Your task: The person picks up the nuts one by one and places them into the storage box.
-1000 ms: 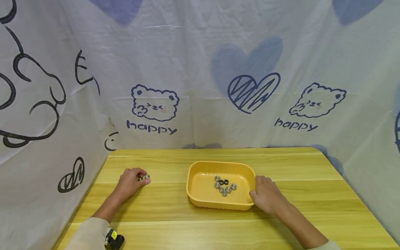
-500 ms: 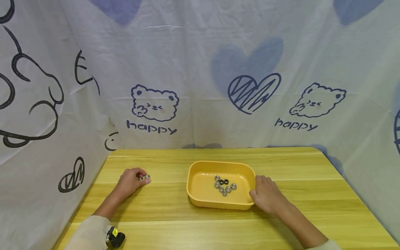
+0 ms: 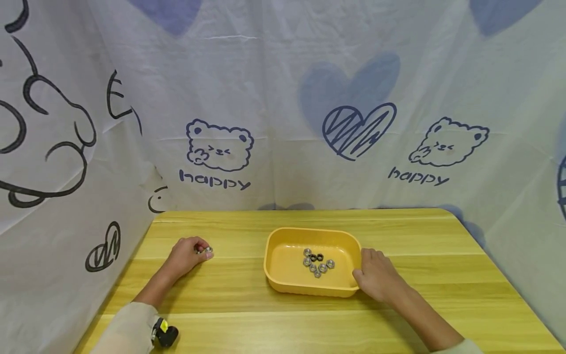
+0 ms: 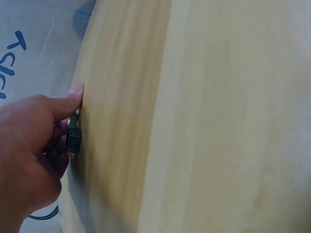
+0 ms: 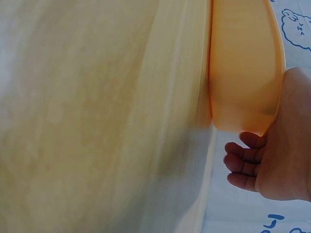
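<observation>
On the left of the table my left hand (image 3: 185,258) has its fingers curled round a few metal hex nuts (image 3: 209,250). The left wrist view shows a dark-looking nut (image 4: 74,140) between thumb and fingers, low by the tabletop; the fingers partly hide the others. At the table's middle stands a yellow plastic basin (image 3: 283,286). Several silver nuts (image 3: 323,268) and two black ones (image 3: 320,257) lie loose on its floor. My right hand (image 3: 378,276) grips the basin's right end, thumb over the rim and fingers along the outside.
The wood-grain table (image 3: 247,329) reaches back to a white printed cloth (image 3: 283,162). Another cloth wall (image 3: 57,236) hangs close along the left side. A small black device (image 3: 165,334) is strapped at my left sleeve (image 3: 128,329).
Both hands stay almost still, and the basin and its nuts keep their places. Only my left forearm and sleeve shift very slightly.
</observation>
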{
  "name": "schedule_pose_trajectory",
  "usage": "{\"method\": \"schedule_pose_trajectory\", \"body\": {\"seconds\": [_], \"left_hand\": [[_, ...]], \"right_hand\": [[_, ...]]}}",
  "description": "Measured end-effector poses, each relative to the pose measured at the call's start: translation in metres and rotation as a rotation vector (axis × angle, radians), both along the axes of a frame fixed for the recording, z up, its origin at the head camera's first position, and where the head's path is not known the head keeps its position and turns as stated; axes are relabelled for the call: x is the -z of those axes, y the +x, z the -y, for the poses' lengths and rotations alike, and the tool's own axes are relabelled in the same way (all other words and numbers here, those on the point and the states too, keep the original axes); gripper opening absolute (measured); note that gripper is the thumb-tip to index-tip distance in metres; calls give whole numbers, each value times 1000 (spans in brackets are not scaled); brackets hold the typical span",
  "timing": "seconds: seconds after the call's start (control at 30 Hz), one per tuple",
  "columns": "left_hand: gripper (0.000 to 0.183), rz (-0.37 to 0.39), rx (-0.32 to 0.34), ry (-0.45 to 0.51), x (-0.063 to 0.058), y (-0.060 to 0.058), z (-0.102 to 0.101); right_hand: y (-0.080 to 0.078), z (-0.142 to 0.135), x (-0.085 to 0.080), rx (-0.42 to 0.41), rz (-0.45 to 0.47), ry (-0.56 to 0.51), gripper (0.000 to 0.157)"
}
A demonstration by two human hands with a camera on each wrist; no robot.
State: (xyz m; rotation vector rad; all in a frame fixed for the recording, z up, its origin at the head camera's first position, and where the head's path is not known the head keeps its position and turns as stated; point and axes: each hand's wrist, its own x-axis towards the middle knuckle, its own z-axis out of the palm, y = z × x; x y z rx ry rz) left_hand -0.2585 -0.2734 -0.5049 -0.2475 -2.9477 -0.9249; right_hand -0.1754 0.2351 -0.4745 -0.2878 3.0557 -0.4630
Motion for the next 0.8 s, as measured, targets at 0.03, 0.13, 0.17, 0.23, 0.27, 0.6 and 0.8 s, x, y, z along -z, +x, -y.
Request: {"method": "schedule_pose_trajectory", "body": {"seconds": [0.03, 0.13, 0.17, 0.23, 0.27, 0.6, 0.8], "left_hand": [[22, -2, 8, 1, 0, -1, 0], [20, -7, 20, 2, 1, -2, -1], [19, -10, 24, 2, 1, -2, -1], [19, -19, 32, 1, 1, -3, -1], [19, -23, 36, 0, 0, -4, -2], [20, -49, 26, 41, 2, -9, -5], [20, -62, 4, 47, 0, -11, -8]], "right_hand": [[0, 0, 0, 0, 1, -1, 39], [-1, 0, 0, 2, -1, -1, 39], [-1, 0, 0, 2, -1, -2, 39], [-1, 0, 0, 3, 3, -7, 40], [-1, 0, 0, 3, 5, -7, 41], [-2, -1, 2, 8, 8, -8, 44], [-2, -2, 2, 9, 4, -7, 42]]}}
